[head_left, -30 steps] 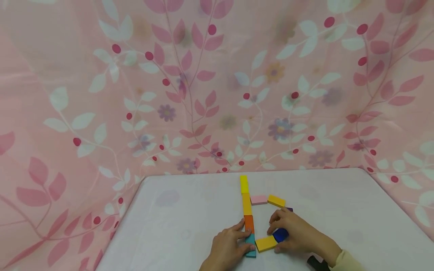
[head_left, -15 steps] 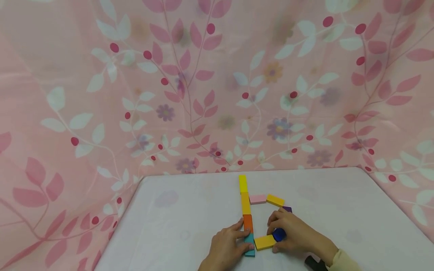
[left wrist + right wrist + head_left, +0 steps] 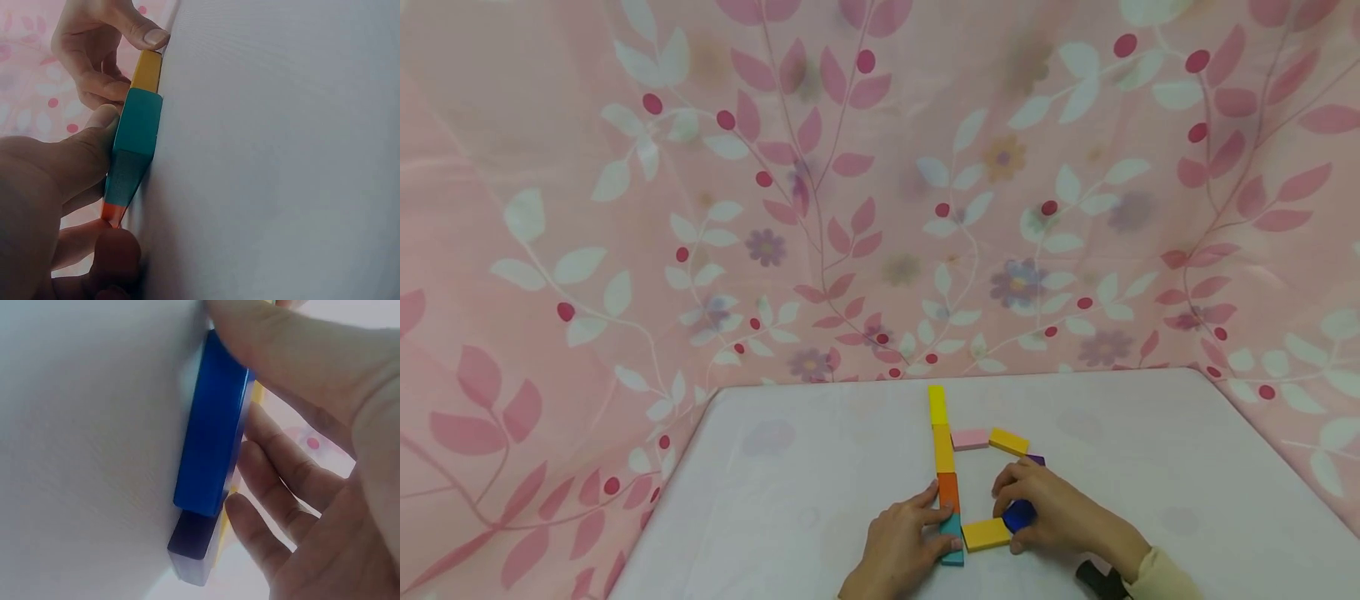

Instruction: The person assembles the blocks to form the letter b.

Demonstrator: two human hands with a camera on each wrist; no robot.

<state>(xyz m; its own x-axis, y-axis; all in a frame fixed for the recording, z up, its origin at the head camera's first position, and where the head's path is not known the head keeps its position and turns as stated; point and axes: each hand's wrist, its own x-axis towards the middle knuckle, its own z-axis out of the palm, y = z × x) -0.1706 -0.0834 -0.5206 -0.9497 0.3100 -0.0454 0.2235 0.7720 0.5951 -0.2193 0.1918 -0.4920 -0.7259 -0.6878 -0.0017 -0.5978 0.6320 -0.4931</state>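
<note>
My left hand (image 3: pixel 898 542) lies over a straight row of blocks. Its thumb rests on the teal block (image 3: pixel 140 122), and fingers touch the row where teal meets the orange block (image 3: pixel 949 490). My right hand (image 3: pixel 1060 510) holds a blue block (image 3: pixel 212 425) between thumb and fingers. The blue block lies against the end of a yellow block (image 3: pixel 987 535), whose other end is by the teal one. A purple block (image 3: pixel 192 540) sits just beyond the blue one, partly hidden by the right hand in the head view.
Farther along the row lie a golden-yellow block (image 3: pixel 943 448) and a bright yellow block (image 3: pixel 937 406). A pink block (image 3: pixel 971 439) and a tilted yellow block (image 3: pixel 1009 442) curve off to the right. A dark object (image 3: pixel 1101 579) is by the right sleeve. Floral cloth (image 3: pixel 850 208) hangs behind the white table (image 3: pixel 790 475).
My right thumb and the blue block under it have shifted very slightly. The left hand stays in place on the teal and orange blocks.
</note>
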